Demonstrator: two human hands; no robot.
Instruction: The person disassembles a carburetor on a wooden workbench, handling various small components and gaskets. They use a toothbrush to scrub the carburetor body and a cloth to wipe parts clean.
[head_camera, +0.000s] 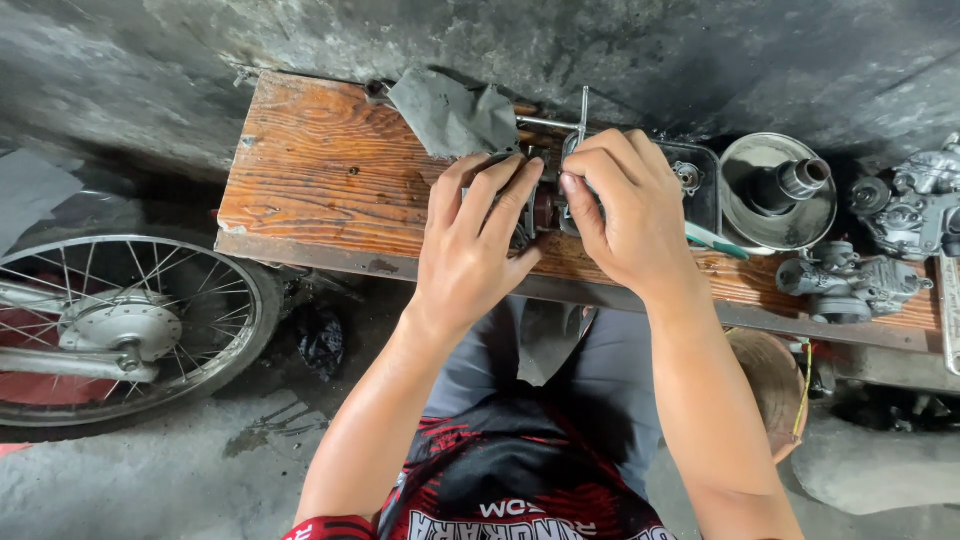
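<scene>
Both my hands meet over a small dark metal engine part (545, 212) that rests on a worn wooden board (320, 180). My left hand (475, 245) wraps around the part's left side, fingers curled over it. From the right, my right hand (625, 205) presses on it with fingers bent; most of the part is hidden beneath my fingers. A thin metal rod (583, 108) sticks up just behind the hands.
A grey rag (455, 115) lies at the board's far edge. A round metal bowl (735, 215) holding a cylindrical piece and several greasy engine parts (850, 282) sit to the right. A spoked motorcycle wheel (120, 325) stands at the left on the concrete floor.
</scene>
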